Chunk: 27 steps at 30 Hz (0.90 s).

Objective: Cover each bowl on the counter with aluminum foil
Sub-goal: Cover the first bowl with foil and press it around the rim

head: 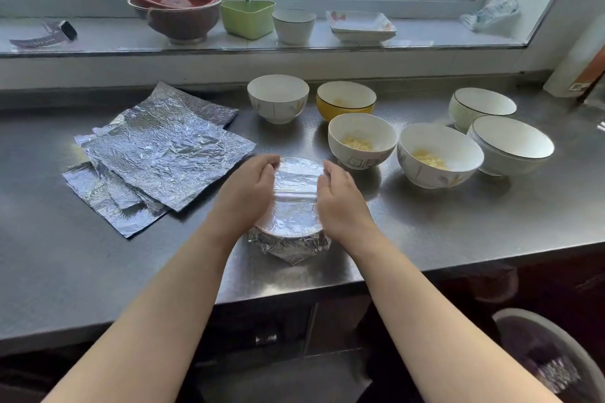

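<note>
Beneath a wide window, we find a grey steel tabletop carrying the work. At its front edge stands a round bowl wrapped in crinkled aluminium foil, the sheet stretched flat over the rim and folded down the sides. Our left hand and right hand cup its opposite sides, fingers curled against the foil. Loose foil sheets lie left; six uncovered white and yellow bowls stand right.

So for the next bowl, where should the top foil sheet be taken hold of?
Probably by the top foil sheet's right corner, which juts past the sheets beneath toward the left hand. Come from the right and pinch that free edge; the sheet lies flat, so its middle gives nothing to grip.
</note>
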Motion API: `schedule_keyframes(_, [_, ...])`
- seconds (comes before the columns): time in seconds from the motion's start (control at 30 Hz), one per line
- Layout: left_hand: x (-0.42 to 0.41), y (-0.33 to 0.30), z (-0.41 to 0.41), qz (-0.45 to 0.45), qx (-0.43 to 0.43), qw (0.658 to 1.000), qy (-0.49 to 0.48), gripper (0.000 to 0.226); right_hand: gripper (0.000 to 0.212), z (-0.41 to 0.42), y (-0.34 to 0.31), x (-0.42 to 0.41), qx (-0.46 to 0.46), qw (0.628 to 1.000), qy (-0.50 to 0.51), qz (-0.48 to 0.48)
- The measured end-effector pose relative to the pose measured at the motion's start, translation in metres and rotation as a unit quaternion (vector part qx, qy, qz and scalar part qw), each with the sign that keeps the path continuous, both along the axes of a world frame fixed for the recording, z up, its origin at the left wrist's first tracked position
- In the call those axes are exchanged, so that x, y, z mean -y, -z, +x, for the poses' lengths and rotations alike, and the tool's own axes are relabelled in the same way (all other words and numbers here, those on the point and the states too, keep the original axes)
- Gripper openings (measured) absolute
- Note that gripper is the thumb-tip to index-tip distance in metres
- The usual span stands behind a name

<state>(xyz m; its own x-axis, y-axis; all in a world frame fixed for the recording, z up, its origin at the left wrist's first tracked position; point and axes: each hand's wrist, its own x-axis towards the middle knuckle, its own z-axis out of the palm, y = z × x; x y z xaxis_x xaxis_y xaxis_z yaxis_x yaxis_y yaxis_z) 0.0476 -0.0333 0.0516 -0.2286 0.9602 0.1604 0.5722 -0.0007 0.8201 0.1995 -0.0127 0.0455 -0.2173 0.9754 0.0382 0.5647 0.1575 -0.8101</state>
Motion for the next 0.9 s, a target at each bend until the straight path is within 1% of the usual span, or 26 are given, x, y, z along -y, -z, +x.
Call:
schedule_keyframes(0.13, [-0.006,0.007,-0.002,0.009,0.128,0.991,-0.032,0.035,0.046,0.0,0.002,-0.004,-0.013,1.0,0.01,0.006])
schedule_keyframes(0.3, [-0.006,0.015,-0.008,-0.006,0.22,0.974,-0.049,0.036,0.042,-0.001,0.002,-0.009,-0.046,0.998,0.026,-0.015])
schedule_keyframes(0.37, [-0.004,0.016,-0.007,-0.016,0.263,0.963,-0.055,0.036,0.032,-0.001,0.003,-0.014,-0.058,0.997,0.029,-0.028])
schedule_keyframes(0.4, [-0.003,0.017,-0.006,-0.022,0.273,0.96,-0.065,0.035,0.029,-0.001,0.003,-0.017,-0.064,0.997,0.033,-0.03])
schedule_keyframes(0.5, [-0.002,0.018,-0.003,-0.022,0.302,0.949,-0.091,0.034,0.036,-0.002,0.004,-0.021,-0.084,0.995,0.048,-0.039])
schedule_keyframes(0.57, [0.002,0.013,0.001,-0.013,0.3,0.95,-0.089,0.032,0.036,-0.002,0.002,-0.021,-0.086,0.994,0.048,-0.047])
schedule_keyframes(0.67, [0.009,0.007,0.005,-0.013,0.276,0.958,-0.08,0.03,0.03,0.0,-0.001,-0.02,-0.11,0.991,0.031,-0.066])
schedule_keyframes(0.73, [0.013,0.003,0.007,-0.016,0.27,0.96,-0.078,0.03,0.038,0.001,-0.004,-0.016,-0.121,0.99,0.018,-0.064])
schedule_keyframes(0.8, [0.013,0.001,0.007,-0.01,0.276,0.958,-0.083,0.03,0.039,0.003,-0.003,-0.016,-0.128,0.991,0.004,-0.046])
schedule_keyframes(0.9, [0.009,0.007,0.005,-0.01,0.3,0.95,-0.085,0.032,0.037,0.003,-0.001,-0.018,-0.16,0.985,0.007,-0.066])
